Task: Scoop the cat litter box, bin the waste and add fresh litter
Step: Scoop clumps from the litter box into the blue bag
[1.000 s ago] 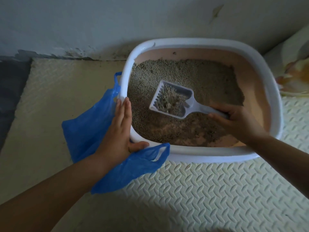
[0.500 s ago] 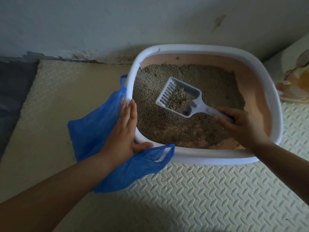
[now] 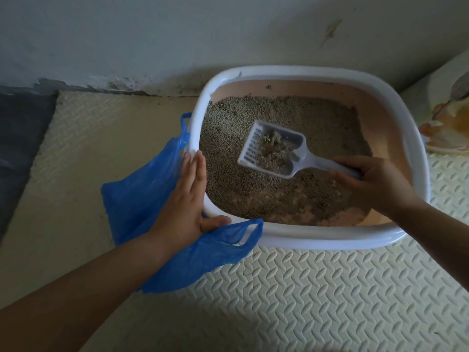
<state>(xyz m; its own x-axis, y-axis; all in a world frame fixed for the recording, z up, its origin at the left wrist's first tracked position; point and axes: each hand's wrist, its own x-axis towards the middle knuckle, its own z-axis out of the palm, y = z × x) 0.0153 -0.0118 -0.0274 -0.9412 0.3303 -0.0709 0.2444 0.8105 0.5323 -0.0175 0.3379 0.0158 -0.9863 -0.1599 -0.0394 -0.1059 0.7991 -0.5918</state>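
There, scoop [image 3: 272, 151] in right grip [image 3: 375, 186].

Dim indoor corner, seen from above. Pale grey-white wall [image 3: 152, 34] across far side; brownish stain [image 3: 331, 31] high on right. Paint chipped and grimy along wall base [image 3: 114, 85]. Cream foam floor mat [image 3: 330, 301], embossed leaf-tread pattern, covers most of floor. Dark grey mat [image 3: 20, 128] at far left edge. Pale fabric with orange print [image 3: 446, 128] at right edge. Soft light, near floor shadowed.
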